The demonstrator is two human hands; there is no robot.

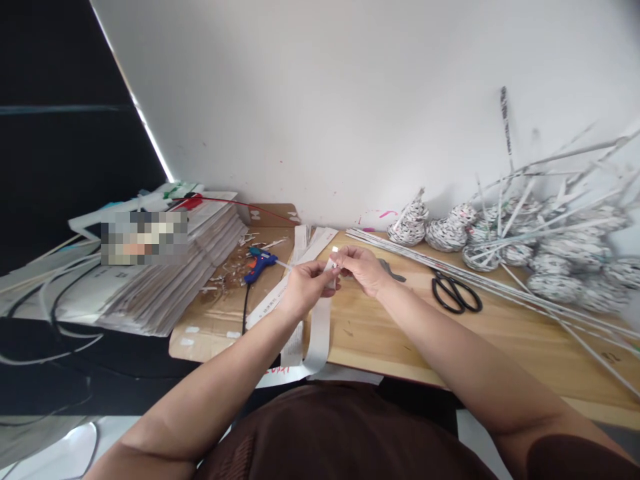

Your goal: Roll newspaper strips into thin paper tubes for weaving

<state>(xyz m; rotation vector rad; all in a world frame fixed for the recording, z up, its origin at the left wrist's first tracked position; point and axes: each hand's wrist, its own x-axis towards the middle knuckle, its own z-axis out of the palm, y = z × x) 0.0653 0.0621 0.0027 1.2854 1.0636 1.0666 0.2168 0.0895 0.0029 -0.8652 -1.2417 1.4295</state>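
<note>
Above the wooden table, my left hand (pixel 311 285) and my right hand (pixel 361 268) meet, both closed on the upper end of a paper strip (pixel 321 327). The strip hangs from my fingers and curls at the table's front edge. A small white end shows between the fingertips; its exact fold is hidden by them. More printed paper strips (pixel 280 297) lie crossed on the table beside my left hand. A blue hot glue gun (pixel 260 262) rests to the left, its nozzle toward the strips. Past my right hand lies a grey object (pixel 393 270), partly hidden.
A tall stack of newspapers (pixel 185 287) stands at left, beside a cardboard sheet (pixel 210 337) with glue scraps. To the right are black-handled scissors (pixel 456 293), long paper rods (pixel 480 283) and several woven paper shapes (pixel 407 223) along the wall, with sticks poking out.
</note>
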